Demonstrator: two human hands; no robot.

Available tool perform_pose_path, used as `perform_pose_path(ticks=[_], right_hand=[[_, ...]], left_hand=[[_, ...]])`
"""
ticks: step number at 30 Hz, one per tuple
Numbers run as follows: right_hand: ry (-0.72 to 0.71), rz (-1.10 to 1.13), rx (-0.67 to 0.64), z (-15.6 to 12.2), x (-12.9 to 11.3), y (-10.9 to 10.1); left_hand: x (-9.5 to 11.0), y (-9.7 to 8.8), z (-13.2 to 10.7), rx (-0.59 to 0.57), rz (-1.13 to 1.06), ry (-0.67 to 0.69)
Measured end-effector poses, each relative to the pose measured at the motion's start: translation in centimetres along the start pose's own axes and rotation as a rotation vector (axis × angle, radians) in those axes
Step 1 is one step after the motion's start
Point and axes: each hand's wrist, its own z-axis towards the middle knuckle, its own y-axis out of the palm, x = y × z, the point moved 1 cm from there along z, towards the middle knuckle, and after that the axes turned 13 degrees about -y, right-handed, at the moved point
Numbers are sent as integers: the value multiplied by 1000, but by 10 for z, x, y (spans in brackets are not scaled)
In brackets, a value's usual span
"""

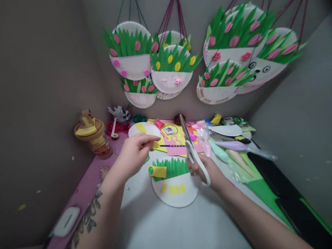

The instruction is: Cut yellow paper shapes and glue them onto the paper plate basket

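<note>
My right hand [205, 172] is closed around white-handled scissors [194, 157], whose metal blades point up and away from me. Left of them, my left hand [137, 151] is pinched, with a small piece of yellow paper [156, 145] showing at its fingertips. Below both hands lies a white paper plate pocket [176, 197] with a fringe of green paper grass [175, 167] along its top. Several small yellow paper pieces [173, 188] lie on its white front. A folded yellow strip [158, 172] rests over the left of the grass.
Decorated plate pockets [173, 79] hang from cords on the wall. A brown-lidded cup [94, 136] stands at the left. Wrapped clay tools [231, 146] and a white half plate [226, 130] lie at the right, near black flat objects [275, 172]. A patterned pencil [172, 145] lies behind the hands.
</note>
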Motion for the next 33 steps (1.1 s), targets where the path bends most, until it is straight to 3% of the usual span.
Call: perform_pose_path(ticks=[3,9,19,23,28,30,33], right_hand=[[3,29,48,1,-3,-6],[57,85,121,6,-1,-9],[182,-46,110,5,-4,20],[192,-88,138,-1,5,18],[265,-223,197,-21,21,11],[263,-271,206,-29,29,11],[259,-337,197,-37,35,14]], left_hand=[[-9,9,7,-119,-33,-104],[-20,36,18,-205,40,-88],[-14,77,3,-449,48,-48],[-14,73,7,-433,142,-3],[-32,49,22,-247,609,-51],[-43,43,27,-276,677,-71],[-52,41,29,-411,723,-33]])
